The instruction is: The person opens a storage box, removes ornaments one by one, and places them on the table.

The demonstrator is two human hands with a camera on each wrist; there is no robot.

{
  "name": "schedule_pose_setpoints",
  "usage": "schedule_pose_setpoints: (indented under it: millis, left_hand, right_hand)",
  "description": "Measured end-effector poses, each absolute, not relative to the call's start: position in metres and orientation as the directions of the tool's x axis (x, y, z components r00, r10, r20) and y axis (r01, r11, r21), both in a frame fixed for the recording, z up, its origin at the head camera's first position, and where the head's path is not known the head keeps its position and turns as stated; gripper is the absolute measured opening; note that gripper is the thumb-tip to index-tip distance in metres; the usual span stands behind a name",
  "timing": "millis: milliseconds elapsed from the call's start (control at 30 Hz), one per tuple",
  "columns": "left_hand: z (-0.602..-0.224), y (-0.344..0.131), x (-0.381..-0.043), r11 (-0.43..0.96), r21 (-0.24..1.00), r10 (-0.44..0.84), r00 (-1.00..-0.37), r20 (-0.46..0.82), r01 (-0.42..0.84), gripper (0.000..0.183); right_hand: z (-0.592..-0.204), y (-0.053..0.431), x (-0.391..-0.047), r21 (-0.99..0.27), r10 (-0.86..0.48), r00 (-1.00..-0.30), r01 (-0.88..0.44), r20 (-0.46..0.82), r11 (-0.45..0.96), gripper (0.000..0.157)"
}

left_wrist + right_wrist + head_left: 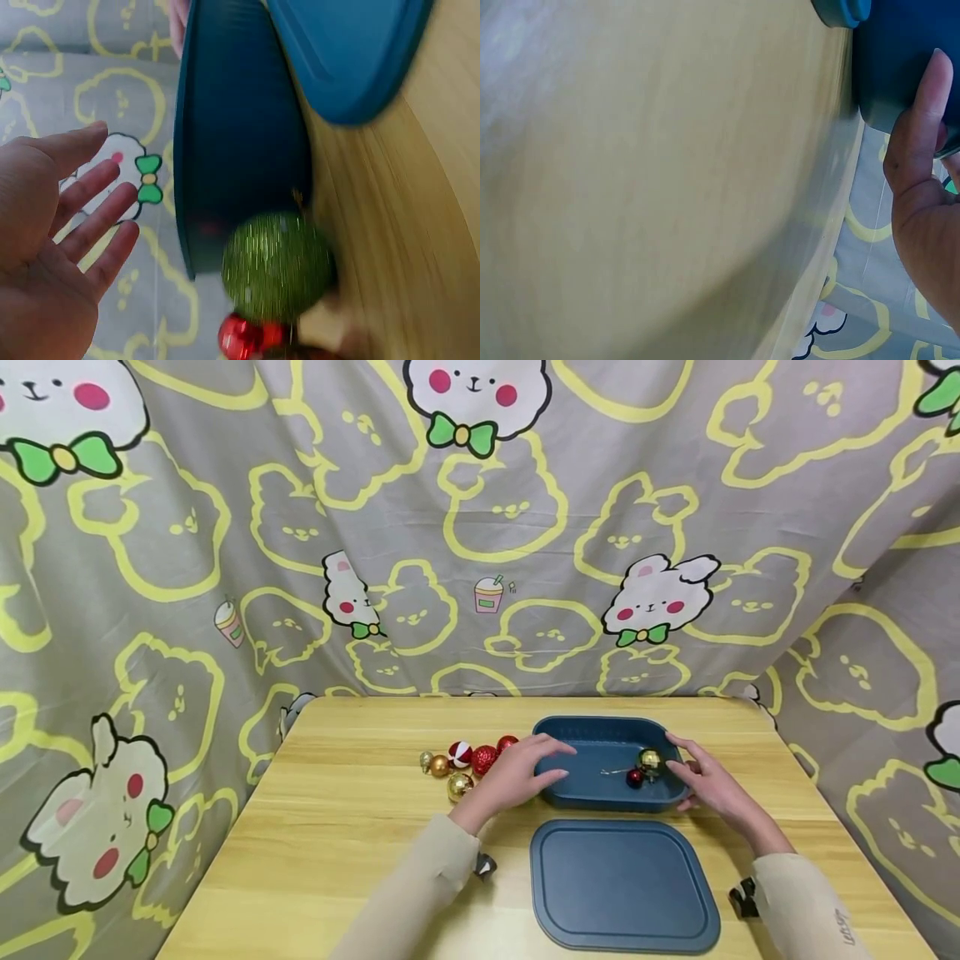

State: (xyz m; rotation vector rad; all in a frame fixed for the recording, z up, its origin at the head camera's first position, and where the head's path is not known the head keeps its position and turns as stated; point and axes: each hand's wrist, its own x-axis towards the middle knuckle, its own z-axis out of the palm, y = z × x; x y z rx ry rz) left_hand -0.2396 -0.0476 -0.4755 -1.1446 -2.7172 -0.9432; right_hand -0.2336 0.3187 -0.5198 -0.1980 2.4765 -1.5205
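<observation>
A dark blue rectangular box (600, 803) stands on the table, with a gold ball ornament (650, 762) and a small dark red ball (634, 777) inside its right half. My right hand (712, 789) holds the box's right end, fingers spread about the rim. Over the box's left end, my left hand (519, 774) reaches with fingers and thumb apart; its palm (45, 300) holds nothing. Beside it lie Christmas balls: a red one (484, 760), a red-and-white one (460, 754), a gold one (461, 787). A green glitter ball (277, 266) shows in the left wrist view.
A matching blue lid (622, 887) lies flat on the wooden table (337, 843), in front of the box. A copper-coloured ball (439, 766) and a pale gold one (427, 762) sit at the left of the ornament group. Patterned curtain (525, 543) surrounds the table's back and sides.
</observation>
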Motion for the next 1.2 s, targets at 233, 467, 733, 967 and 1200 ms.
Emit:
schedule_pose_setpoints:
  millis: [233,467,733,967,1200]
  left_hand:
    - [-0.481,-0.011,-0.248,0.483,0.59,0.649,-0.717,0.254,0.647,0.034]
    - [-0.489,0.022,-0.253,0.492,0.604,0.669,-0.716,0.199,0.627,0.036]
    - [-0.499,0.054,-0.265,0.548,0.564,0.686,-0.717,0.12,0.618,0.039]
    - [-0.504,0.078,-0.275,0.603,0.508,0.698,-0.715,0.038,0.615,0.045]
    - [-0.513,0.092,-0.277,0.608,0.454,0.718,-0.695,0.035,0.651,0.05]
  right_hand:
    - [-0.521,0.321,-0.234,-0.906,-0.242,-0.963,0.007,-0.12,0.424,0.067]
    - [-0.52,0.32,-0.234,-0.906,-0.247,-0.959,0.021,-0.138,0.423,0.07]
    - [-0.518,0.323,-0.234,-0.913,-0.265,-0.953,0.027,-0.146,0.408,0.071]
    - [-0.515,0.324,-0.236,-0.911,-0.27,-0.951,0.025,-0.149,0.412,0.071]
    - [-0.519,0.326,-0.235,-0.914,-0.279,-0.948,0.026,-0.151,0.405,0.07]
